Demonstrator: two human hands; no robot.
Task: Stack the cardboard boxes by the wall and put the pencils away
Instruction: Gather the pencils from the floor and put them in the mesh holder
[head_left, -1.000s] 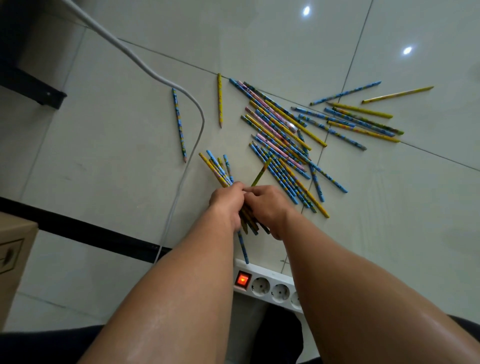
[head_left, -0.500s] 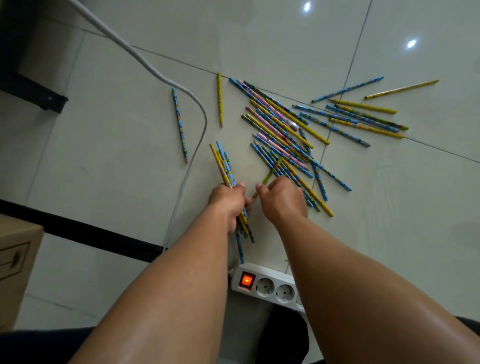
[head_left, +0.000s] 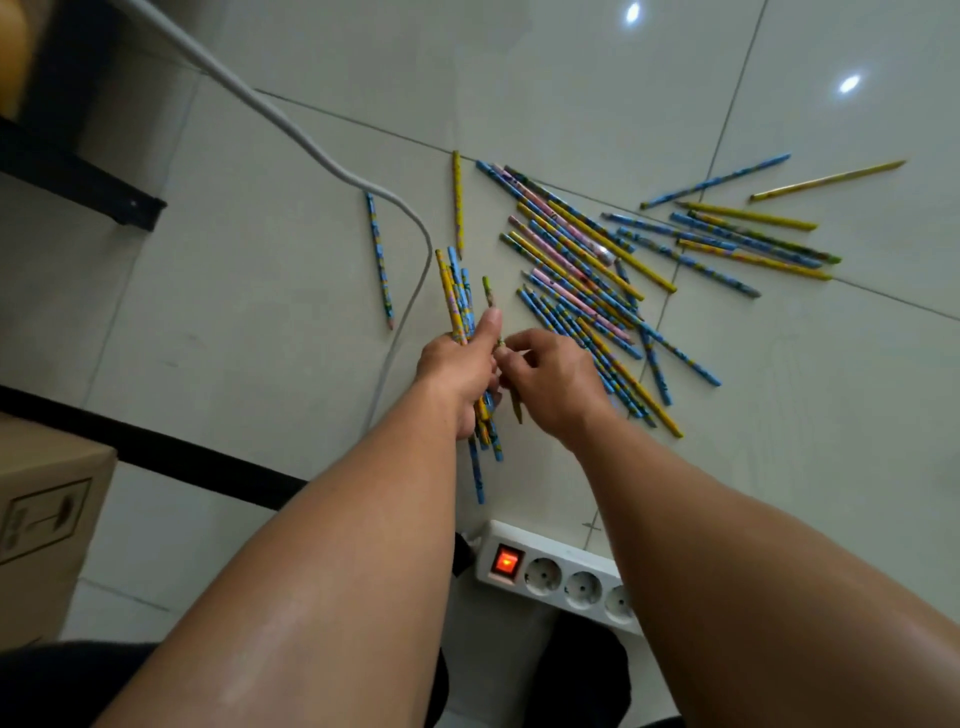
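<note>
My left hand (head_left: 460, 366) grips a bundle of pencils (head_left: 457, 296), blue and yellow, standing up out of the fist and sticking out below it. My right hand (head_left: 550, 384) pinches one green pencil (head_left: 490, 297) right beside that bundle. A pile of several pencils (head_left: 576, 270) in blue, yellow and pink lies on the pale floor tiles just beyond my right hand. More loose pencils (head_left: 748, 244) lie to the far right. Single pencils lie apart: a blue one (head_left: 379, 260) on the left and a yellow one (head_left: 457, 197). A cardboard box (head_left: 41, 519) shows at the left edge.
A white power strip (head_left: 561, 571) with a lit red switch lies on the floor close to me. Its white cable (head_left: 332, 166) curves from the upper left past the bundle. A dark furniture foot (head_left: 78, 182) stands at the upper left. A black floor strip (head_left: 182, 457) crosses the left side.
My left hand has lifted the bundle more upright. My right hand picked the green pencil from the pile's edge and brought it left against the bundle.
</note>
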